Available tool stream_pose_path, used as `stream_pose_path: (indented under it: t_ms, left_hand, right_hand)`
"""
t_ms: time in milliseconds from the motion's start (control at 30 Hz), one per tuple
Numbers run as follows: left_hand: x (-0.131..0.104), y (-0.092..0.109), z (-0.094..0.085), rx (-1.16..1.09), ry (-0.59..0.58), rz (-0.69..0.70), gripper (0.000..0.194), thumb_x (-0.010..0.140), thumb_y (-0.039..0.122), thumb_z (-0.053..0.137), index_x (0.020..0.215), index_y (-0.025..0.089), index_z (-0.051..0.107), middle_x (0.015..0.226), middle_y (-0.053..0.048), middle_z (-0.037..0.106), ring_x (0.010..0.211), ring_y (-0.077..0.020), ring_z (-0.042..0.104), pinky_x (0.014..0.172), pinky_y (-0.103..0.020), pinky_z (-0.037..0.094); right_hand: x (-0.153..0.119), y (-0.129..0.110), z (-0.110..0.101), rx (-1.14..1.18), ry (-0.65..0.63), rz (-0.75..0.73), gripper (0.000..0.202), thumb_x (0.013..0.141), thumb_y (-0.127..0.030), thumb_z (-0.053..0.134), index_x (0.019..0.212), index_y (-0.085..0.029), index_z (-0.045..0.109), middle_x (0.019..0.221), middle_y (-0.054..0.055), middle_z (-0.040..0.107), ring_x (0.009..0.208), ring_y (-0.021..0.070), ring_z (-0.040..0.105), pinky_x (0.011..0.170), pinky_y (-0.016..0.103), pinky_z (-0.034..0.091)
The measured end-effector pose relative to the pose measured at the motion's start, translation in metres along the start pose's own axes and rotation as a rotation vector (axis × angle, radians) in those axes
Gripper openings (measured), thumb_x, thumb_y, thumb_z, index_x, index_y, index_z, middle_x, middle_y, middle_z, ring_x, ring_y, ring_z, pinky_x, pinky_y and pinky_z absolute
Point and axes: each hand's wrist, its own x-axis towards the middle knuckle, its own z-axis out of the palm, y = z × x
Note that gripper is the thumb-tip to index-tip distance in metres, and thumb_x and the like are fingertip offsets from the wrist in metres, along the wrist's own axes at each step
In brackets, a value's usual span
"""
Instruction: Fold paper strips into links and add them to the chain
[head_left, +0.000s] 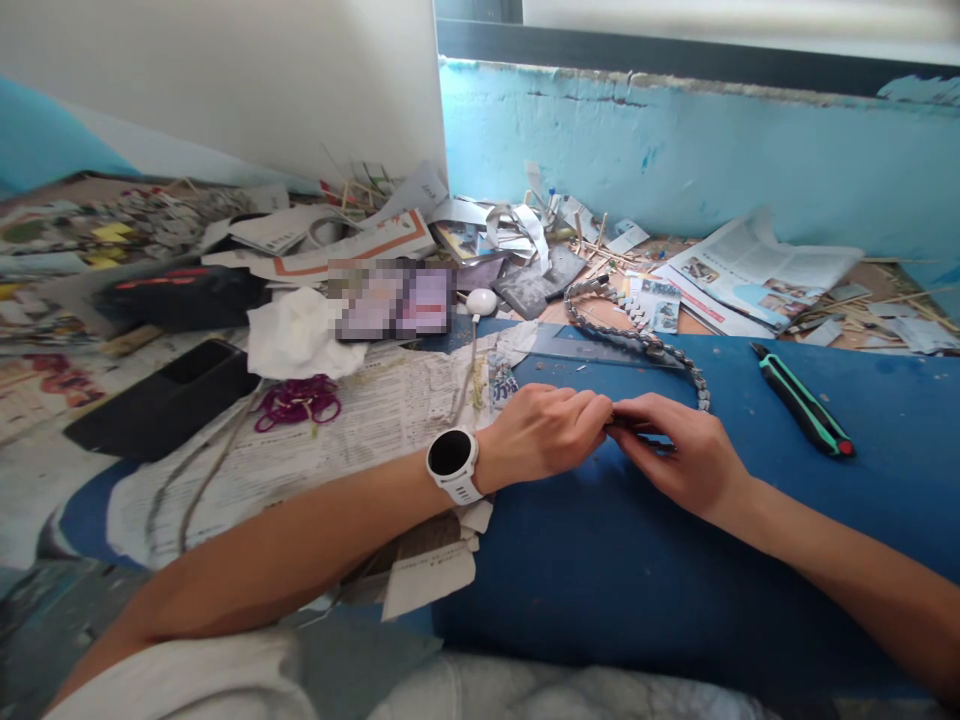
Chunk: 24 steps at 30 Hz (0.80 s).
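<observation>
A long grey braided band (679, 357) curves over the blue mat (750, 480) and runs down to behind my right hand. My left hand (551, 430), below a white watch (452, 455), is closed, its fingertips meeting those of the other hand. Fingers of my right hand (686, 445) pinch the dark end of the band near my left fingertips. What exactly lies between the left fingers is hidden. A clear ruler (577, 347) rests flat beyond the hands.
A green and black cutter (804, 400) lies at the right. Newspaper (382, 410), a black case (165, 395), purple string (298, 403) and white tissue (296, 335) are at the left. Folded paper (750, 270) and thin sticks are by the wall.
</observation>
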Motion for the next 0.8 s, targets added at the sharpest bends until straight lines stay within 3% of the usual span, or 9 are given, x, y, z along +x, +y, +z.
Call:
stream_pose_path:
  t_ms: [133,300,467,800]
  left_hand:
    - [0.000,-0.003,0.001,0.012,0.102,0.037,0.019,0.104,0.023,0.048,0.087,0.019,0.054,0.064,0.004,0.062,0.055,-0.0116,0.062,0.053,-0.028,0.038]
    - [-0.001,-0.010,0.004,-0.041,0.271,-0.026,0.006,0.102,0.022,0.056,0.106,0.018,0.055,0.063,0.007,0.063,0.053,-0.0093,0.062,0.052,-0.025,0.038]
    - [-0.007,-0.015,0.006,-0.038,0.273,0.062,0.020,0.103,0.018,0.053,0.123,0.017,0.054,0.065,0.005,0.065,0.054,-0.0092,0.061,0.055,-0.025,0.039]
    - [-0.003,-0.013,-0.002,-0.001,0.283,0.139,0.015,0.103,0.017,0.056,0.117,0.013,0.059,0.065,0.005,0.064,0.053,-0.0097,0.057,0.052,-0.026,0.039]
  right_hand:
    - [0.002,-0.002,-0.002,0.011,0.049,-0.035,0.024,0.098,-0.015,0.066,0.119,-0.026,0.068,0.106,0.004,0.078,0.092,0.0193,0.077,0.084,0.033,0.066]
    - [0.005,-0.004,-0.009,-0.051,0.206,-0.080,0.030,0.093,-0.011,0.071,0.118,-0.028,0.070,0.105,0.004,0.078,0.091,0.0185,0.076,0.082,0.032,0.067]
    - [0.004,-0.008,-0.012,-0.087,0.230,-0.123,0.034,0.091,-0.011,0.072,0.119,-0.028,0.070,0.105,0.005,0.076,0.088,0.0184,0.075,0.079,0.032,0.067]
    - [0.002,-0.009,-0.010,-0.083,0.213,-0.169,0.042,0.088,-0.005,0.074,0.123,-0.028,0.068,0.105,0.005,0.076,0.088,0.0171,0.075,0.080,0.030,0.065]
